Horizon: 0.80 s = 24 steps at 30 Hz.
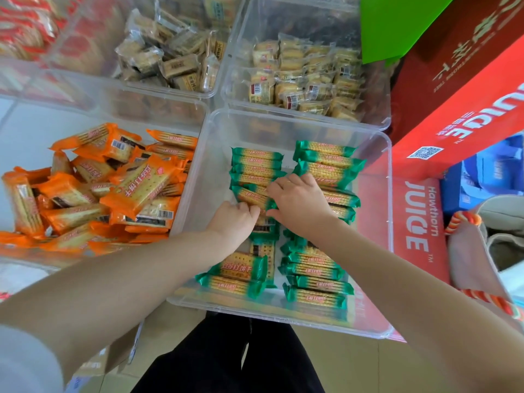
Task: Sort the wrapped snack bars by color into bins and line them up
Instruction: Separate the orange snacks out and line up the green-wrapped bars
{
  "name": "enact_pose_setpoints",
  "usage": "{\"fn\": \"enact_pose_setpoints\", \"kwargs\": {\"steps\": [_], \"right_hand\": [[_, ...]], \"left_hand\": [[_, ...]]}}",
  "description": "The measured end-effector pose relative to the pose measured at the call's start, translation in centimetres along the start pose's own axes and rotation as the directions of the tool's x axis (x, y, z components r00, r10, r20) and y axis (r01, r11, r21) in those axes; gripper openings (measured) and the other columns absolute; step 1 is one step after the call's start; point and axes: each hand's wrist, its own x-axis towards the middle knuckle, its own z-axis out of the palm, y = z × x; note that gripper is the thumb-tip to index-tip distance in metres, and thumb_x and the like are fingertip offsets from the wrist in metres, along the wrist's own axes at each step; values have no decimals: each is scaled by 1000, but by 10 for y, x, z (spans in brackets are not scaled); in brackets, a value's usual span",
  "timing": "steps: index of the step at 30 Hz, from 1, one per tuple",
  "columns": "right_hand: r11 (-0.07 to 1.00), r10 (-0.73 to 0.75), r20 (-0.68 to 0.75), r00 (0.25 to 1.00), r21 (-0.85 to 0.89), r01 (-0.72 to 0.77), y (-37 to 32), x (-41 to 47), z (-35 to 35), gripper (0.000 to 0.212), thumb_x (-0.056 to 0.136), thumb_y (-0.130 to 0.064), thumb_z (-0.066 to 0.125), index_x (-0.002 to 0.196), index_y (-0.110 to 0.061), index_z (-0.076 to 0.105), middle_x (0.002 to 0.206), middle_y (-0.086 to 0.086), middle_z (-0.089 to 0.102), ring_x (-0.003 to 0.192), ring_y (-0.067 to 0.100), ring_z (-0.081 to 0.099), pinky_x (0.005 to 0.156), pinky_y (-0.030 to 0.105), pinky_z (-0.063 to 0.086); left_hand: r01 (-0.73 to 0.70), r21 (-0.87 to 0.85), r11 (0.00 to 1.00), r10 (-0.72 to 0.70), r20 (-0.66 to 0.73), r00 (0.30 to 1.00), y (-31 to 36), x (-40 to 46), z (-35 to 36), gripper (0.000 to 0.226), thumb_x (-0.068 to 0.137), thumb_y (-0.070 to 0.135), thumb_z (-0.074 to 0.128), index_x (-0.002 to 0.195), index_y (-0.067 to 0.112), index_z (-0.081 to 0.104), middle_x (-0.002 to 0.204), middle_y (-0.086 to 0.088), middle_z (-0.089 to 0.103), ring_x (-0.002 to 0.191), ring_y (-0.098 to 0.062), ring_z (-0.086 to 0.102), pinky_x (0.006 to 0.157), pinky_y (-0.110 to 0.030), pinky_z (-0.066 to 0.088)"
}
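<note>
A clear plastic bin [380,194] in front of me holds green-wrapped snack bars [314,280] standing on edge in two rows. Both hands are inside it. My left hand [234,219] and my right hand [297,199] meet at the near end of the left row and pinch one tilted green bar [251,195] between them. A few green bars [241,269] lie flat and loose near the bin's front left. To the left, a second clear bin [195,114] holds a jumbled heap of orange-wrapped bars [122,191].
Two more clear bins stand behind: one with brown-wrapped snacks [173,58], one with pale yellow-wrapped snacks [306,78]. Red juice cartons [465,114] crowd the right side. Red-wrapped packs [25,26] sit far back left. My dark-trousered legs [226,358] are below the front bin.
</note>
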Motion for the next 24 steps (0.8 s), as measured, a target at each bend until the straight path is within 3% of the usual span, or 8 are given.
{"fn": "enact_pose_setpoints", "kwargs": {"steps": [3,7,10,13,18,20,22,24], "right_hand": [[999,30,-3,1000,-22,-30,-7,4,4,47,91,-52,43,115,-12,48,114,6,58,108,27,50,94,36,29],[996,69,-28,997,-51,-71,-11,12,10,34,93,-34,50,118,-12,47,120,8,54,111,28,48,93,35,32],[996,62,18,998,-67,-60,-8,17,8,39,88,-28,59,122,-13,47,124,9,50,115,27,46,96,35,32],[997,42,51,998,-67,-39,-5,19,5,40,87,-23,59,125,-16,46,125,8,48,117,27,45,98,36,31],[999,-13,28,1000,-39,14,-1,16,1,33,86,-16,59,118,-13,51,120,6,52,114,26,46,96,34,34],[997,-57,-57,997,-58,53,-4,8,-7,31,74,-21,74,101,-13,62,103,5,61,98,24,56,85,32,43],[991,-121,-202,972,35,131,-10,-2,-8,26,56,-20,85,73,-13,66,73,3,63,68,22,61,60,27,48],[968,-210,-153,966,107,228,-19,-17,-7,18,63,-16,81,70,-13,65,67,1,60,61,21,58,50,24,44]], "left_hand": [[9,-64,998,-6,53,999,-8,-1,-7,42,87,21,54,125,10,39,116,-8,56,106,-26,53,83,-33,40],[10,-181,983,8,102,995,-31,-16,-25,45,84,36,51,123,16,42,114,-8,58,102,-26,52,76,-33,46],[-14,-47,999,18,101,995,-37,-23,-28,33,93,26,39,122,9,41,106,-12,61,93,-29,58,63,-31,39],[-72,123,990,58,114,992,-33,-16,-20,29,93,11,38,121,6,44,113,-11,60,100,-29,59,73,-34,40],[34,132,991,-34,-5,999,-30,-2,-5,30,90,6,43,120,6,48,112,-9,60,99,-28,59,75,-35,44],[80,109,991,-76,-37,996,-28,-1,-4,32,89,3,44,121,6,48,111,-9,59,99,-28,58,73,-34,44],[125,90,988,-119,-66,991,-25,-1,-5,30,89,1,44,118,5,47,113,-9,57,102,-27,57,76,-33,45],[172,74,982,-164,-97,982,-25,-2,-11,27,89,0,42,116,5,47,116,-11,54,107,-28,54,81,-33,44]]}}
